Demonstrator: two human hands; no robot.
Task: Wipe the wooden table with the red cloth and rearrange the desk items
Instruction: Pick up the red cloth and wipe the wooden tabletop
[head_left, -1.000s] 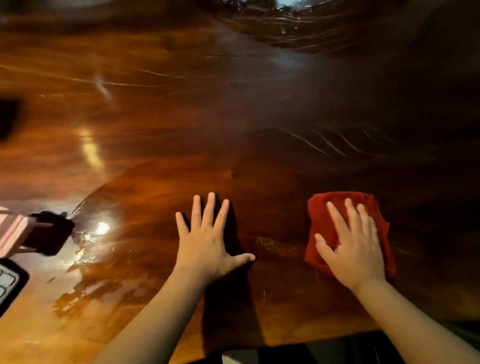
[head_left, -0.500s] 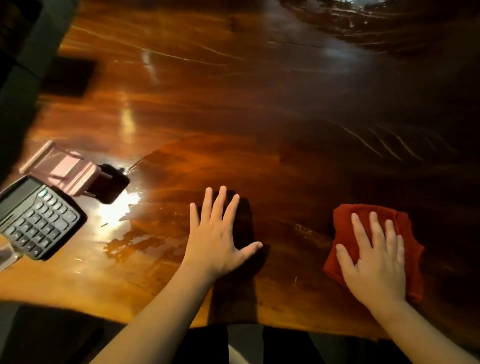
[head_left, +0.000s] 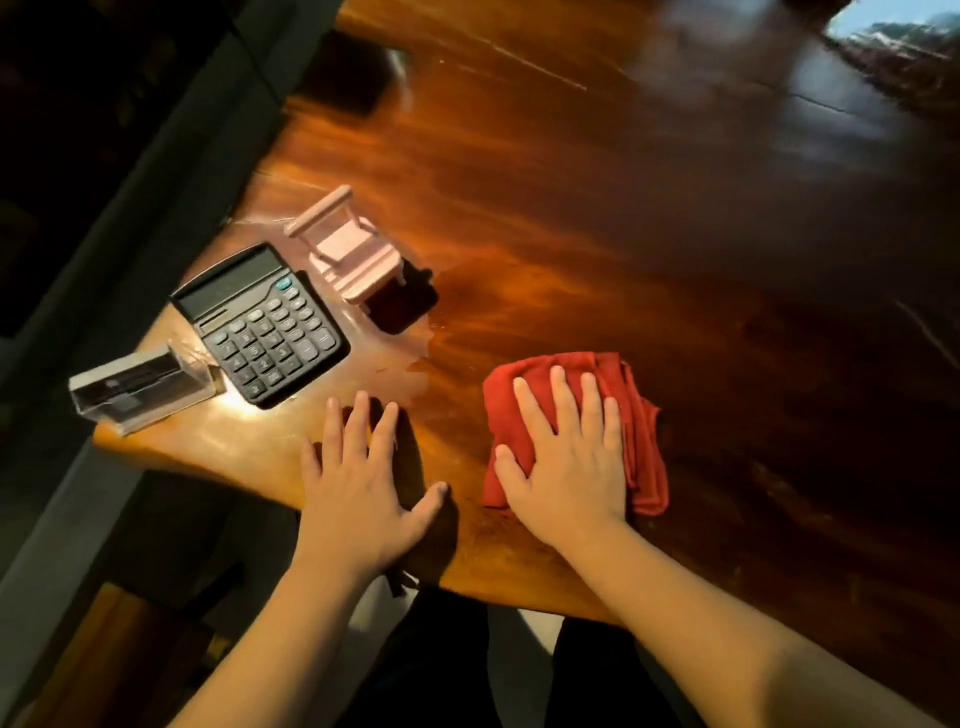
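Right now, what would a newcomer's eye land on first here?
The red cloth, pressed flat under the right hand near the table's front edge. Next, the left hand spread on bare wood beside it. Then the cluster at the left corner: calculator, pink stand and clear box.

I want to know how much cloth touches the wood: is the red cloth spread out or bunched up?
Bunched: the red cloth lies in folds under the flat right hand.
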